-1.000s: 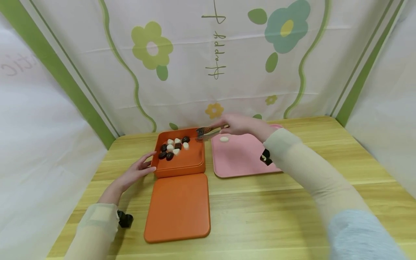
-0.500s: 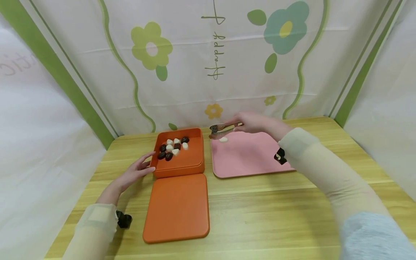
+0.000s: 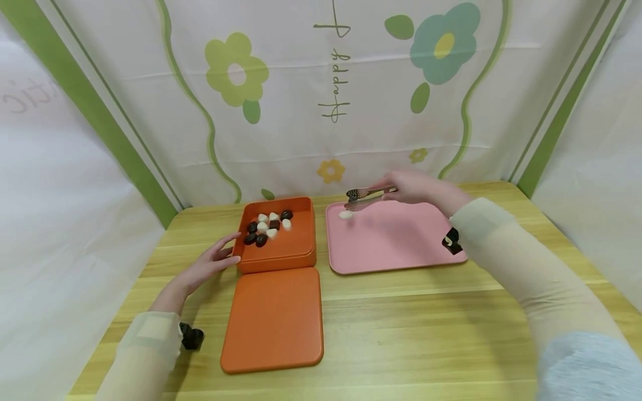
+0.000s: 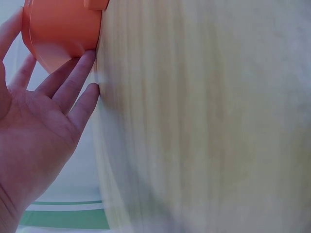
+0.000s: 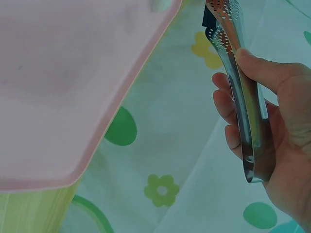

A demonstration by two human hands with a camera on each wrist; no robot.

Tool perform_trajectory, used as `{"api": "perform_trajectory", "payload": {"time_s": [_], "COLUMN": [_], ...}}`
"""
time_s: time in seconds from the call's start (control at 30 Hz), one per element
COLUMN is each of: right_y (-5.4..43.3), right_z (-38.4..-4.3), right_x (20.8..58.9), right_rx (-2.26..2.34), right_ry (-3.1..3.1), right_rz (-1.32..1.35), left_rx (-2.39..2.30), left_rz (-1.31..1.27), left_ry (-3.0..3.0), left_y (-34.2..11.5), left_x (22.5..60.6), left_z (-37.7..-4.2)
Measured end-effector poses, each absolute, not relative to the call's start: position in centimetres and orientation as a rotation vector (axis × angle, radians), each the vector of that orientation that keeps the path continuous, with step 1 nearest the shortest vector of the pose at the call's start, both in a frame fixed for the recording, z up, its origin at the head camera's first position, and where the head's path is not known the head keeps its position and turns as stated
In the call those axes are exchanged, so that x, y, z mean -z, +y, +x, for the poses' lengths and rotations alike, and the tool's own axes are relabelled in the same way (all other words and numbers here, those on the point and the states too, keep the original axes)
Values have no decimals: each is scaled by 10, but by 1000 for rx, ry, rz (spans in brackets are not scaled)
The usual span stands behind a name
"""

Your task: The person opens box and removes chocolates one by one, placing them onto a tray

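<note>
Metal tongs (image 3: 368, 195) with perforated heads are held in my right hand (image 3: 411, 186), above the pink tray's back left part. Between the tong tips sits a small dark piece (image 3: 353, 199), apparently a dark chocolate. In the right wrist view my thumb and fingers grip the tongs (image 5: 245, 107). My left hand (image 3: 208, 267) touches the left side of an orange box (image 3: 291, 245) with fairly straight fingers; the left wrist view shows fingertips (image 4: 87, 58) against its wall. Inside the box lie several dark and white chocolate-like pieces (image 3: 262, 227), mostly toward the left and back.
The pink tray (image 3: 391, 245) stands right of the box, with one white oval piece (image 3: 346, 214) near its back left corner. A flat orange lid (image 3: 275, 320) lies in front of the box. A patterned curtain (image 3: 296, 139) hangs behind the wooden table (image 3: 401, 328).
My right hand has moved right with the tongs and dark piece, from the box's right back edge to over the tray. My left hand has stayed against the box.
</note>
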State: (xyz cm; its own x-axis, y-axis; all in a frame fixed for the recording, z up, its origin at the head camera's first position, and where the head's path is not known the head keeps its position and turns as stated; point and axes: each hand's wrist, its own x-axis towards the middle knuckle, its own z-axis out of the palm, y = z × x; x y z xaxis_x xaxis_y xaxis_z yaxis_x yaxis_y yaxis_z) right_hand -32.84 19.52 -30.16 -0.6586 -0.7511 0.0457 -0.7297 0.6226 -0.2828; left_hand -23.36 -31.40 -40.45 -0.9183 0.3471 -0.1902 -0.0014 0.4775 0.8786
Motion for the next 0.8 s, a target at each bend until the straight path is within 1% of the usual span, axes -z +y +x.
{"api": "perform_trajectory", "payload": {"time_s": [0.37, 0.8], "right_y": [220, 222], "right_z": [-332, -338], "right_x": [310, 327], "right_rx": [321, 304], "right_ry": [2813, 2789], "right_rz": [-1165, -1020], "left_rx": [-1414, -1411], "left_rz": [290, 289], "left_ry": [2388, 2398], "left_y": [-315, -316], "left_x": [404, 406], "left_z": [-234, -234]}}
